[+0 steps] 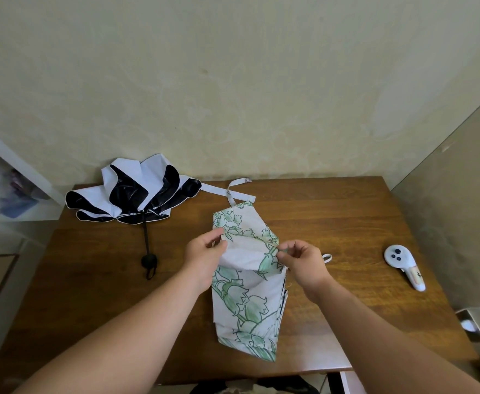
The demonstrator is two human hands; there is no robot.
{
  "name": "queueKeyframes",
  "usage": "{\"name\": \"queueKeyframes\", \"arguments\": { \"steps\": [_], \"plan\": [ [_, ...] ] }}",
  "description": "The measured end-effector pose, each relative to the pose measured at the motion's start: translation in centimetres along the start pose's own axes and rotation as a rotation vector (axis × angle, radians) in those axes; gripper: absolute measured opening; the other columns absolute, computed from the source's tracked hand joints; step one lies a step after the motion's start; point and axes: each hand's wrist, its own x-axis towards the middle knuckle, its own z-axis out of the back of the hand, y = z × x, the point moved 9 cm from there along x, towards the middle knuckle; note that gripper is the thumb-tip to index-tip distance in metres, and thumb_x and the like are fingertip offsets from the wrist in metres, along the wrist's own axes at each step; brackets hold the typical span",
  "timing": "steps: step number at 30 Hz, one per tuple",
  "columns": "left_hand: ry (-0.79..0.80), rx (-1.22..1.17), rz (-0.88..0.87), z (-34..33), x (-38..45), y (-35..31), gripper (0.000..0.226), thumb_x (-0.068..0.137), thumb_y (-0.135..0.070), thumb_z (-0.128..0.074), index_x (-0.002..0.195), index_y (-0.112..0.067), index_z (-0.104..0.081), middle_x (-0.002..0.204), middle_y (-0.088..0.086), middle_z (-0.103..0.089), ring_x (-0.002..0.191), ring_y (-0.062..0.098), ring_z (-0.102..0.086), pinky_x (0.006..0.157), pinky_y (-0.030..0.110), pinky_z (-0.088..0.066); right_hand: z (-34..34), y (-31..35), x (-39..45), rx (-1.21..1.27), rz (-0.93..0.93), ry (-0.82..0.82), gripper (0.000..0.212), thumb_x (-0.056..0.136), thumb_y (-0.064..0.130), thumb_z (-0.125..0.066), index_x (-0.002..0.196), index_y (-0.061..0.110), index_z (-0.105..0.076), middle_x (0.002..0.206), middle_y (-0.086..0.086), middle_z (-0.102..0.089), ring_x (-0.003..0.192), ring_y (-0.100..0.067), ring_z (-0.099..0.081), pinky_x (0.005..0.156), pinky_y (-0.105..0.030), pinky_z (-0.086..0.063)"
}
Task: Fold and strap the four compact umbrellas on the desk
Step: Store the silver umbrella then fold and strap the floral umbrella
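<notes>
Surface: brown wood-grain counter, its far edge set against a pale cream wall with a faint pattern; a white shelf unit stands off the left side, a grey panel rises along the right.

Item 1: floral umbrella, white fabric with green flower print, lying mid-counter with its length running toward the viewer; the canopy is gathered flat, its upper panel lifted and bent over between the two hands. A white closing strap trails from its far end toward the wall.

Item 2: black-and-white umbrella, half collapsed, canopy splayed at the far left of the counter, black shaft and round handle pointing toward the viewer. Well apart from item 1.

Item 3: white handheld controller, near the right edge, untouched.

Left grip: fingers curled, pinching the left edge of the floral fabric at the fold.

Right grip: thumb and fingertips closed on the right edge of the same panel, just beside a small white loop on the counter.

Both forearms reach in from the near edge, the floral umbrella lying between them
</notes>
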Motion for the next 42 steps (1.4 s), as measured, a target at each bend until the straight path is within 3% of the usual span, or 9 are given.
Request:
{"name": "queueKeyframes", "arguments": {
  "steps": [4, 8, 13, 17, 21, 25, 28, 35, 42],
  "plan": [
    [0.089, -0.145, 0.044, 0.1, -0.3, 0.9, 0.061, 0.096, 0.013, -0.06, 0.136, -0.033, -0.064, 0.123, -0.002, -0.071, 0.113, 0.017, -0.069, 0.101, 0.04, -0.057, -0.2, -0.4, 0.3, 0.132, -0.034, 0.009, 0.011, 0.093, -0.003, -0.072, 0.097, 0.007, -0.074, 0.09, -0.016, -0.067, 0.084, -0.028, -0.063, 0.083, -0.045, -0.056],
    [0.129, 0.022, 0.006, 0.3, -0.6, 0.6, 0.039, 0.098, 0.001, -0.067, 0.116, -0.033, -0.075, 0.121, 0.008, -0.07, 0.104, 0.021, -0.066, 0.086, 0.032, -0.054, -1.2, 0.5, -0.1, 0.147, -0.006, 0.086, 0.018, 0.089, -0.004, -0.077, 0.102, 0.008, -0.073, 0.088, -0.015, -0.066, 0.079, -0.024, -0.064, 0.074, -0.033, -0.057],
    [0.03, 0.026, -0.009, 0.9, -0.1, -0.3, 0.022, 0.102, -0.01, -0.065, 0.11, -0.026, -0.078, 0.119, -0.002, -0.071, 0.111, 0.02, -0.064, 0.083, 0.031, -0.053, -1.2, 0.9, -0.3, 0.061, -0.005, 0.053, 0.026, 0.084, -0.014, -0.076, 0.1, 0.006, -0.073, 0.086, -0.012, -0.072, 0.072, -0.017, -0.071, 0.071, -0.028, -0.06],
    [0.028, 0.009, 0.007, 0.7, -0.4, -0.6, 0.023, 0.105, -0.011, -0.06, 0.117, -0.021, -0.077, 0.12, -0.008, -0.07, 0.11, 0.013, -0.062, 0.079, 0.025, -0.05, -1.1, 1.1, -0.1, 0.068, -0.002, 0.052, 0.025, 0.085, -0.012, -0.077, 0.101, 0.007, -0.074, 0.088, -0.015, -0.07, 0.074, -0.019, -0.07, 0.074, -0.031, -0.061],
    [0.139, 0.13, -0.078, 0.4, -0.6, -1.2, 0.042, 0.096, 0.005, -0.066, 0.125, -0.024, -0.073, 0.119, -0.004, -0.072, 0.11, 0.015, -0.065, 0.092, 0.027, -0.056, -1.4, 1.6, -0.2, -0.002, 0.014, 0.108, 0.035, 0.08, -0.015, -0.079, 0.103, 0.011, -0.074, 0.09, -0.013, -0.07, 0.076, -0.018, -0.07, 0.076, -0.031, -0.06],
    [0.149, 0.338, -0.182, 1.0, -0.3, -2.1, 0.039, 0.091, 0.008, -0.071, 0.107, -0.027, -0.078, 0.103, 0.002, -0.069, 0.089, 0.016, -0.059, 0.072, 0.011, -0.053, -0.8, 1.4, 0.2, -0.114, 0.027, 0.08, 0.034, 0.079, -0.011, -0.082, 0.099, 0.016, -0.075, 0.093, -0.015, -0.069, 0.08, -0.021, -0.066, 0.083, -0.039, -0.064],
    [0.151, 0.435, -0.222, 1.2, -0.1, -2.3, 0.034, 0.093, 0.005, -0.07, 0.1, -0.027, -0.079, 0.096, 0.004, -0.066, 0.083, 0.014, -0.057, 0.066, 0.008, -0.05, -0.4, 1.5, 0.4, -0.112, 0.022, 0.059, 0.032, 0.079, -0.008, -0.084, 0.099, 0.014, -0.075, 0.096, -0.022, -0.072, 0.081, -0.023, -0.068, 0.087, -0.044, -0.063],
    [0.144, 0.561, -0.311, 0.9, 0.1, -2.6, 0.036, 0.088, -0.004, -0.08, 0.099, -0.039, -0.078, 0.095, 0.007, -0.069, 0.082, 0.019, -0.065, 0.078, 0.033, -0.061, -0.3, 2.5, 0.5, -0.153, 0.043, 0.036, 0.02, 0.082, -0.001, -0.085, 0.092, 0.013, -0.076, 0.076, -0.003, -0.056, 0.063, -0.01, -0.051, 0.062, -0.021, -0.05],
    [0.079, 0.562, -0.338, 1.5, 0.7, -2.7, 0.027, 0.09, -0.014, -0.078, 0.089, -0.041, -0.079, 0.091, 0.001, -0.073, 0.085, 0.024, -0.069, 0.083, 0.046, -0.061, -0.3, 3.0, 0.6, -0.151, 0.051, 0.041, 0.008, 0.085, 0.007, -0.084, 0.084, 0.009, -0.077, 0.08, -0.005, -0.076, 0.073, -0.011, -0.07, 0.074, -0.025, -0.059]
  ]
}}
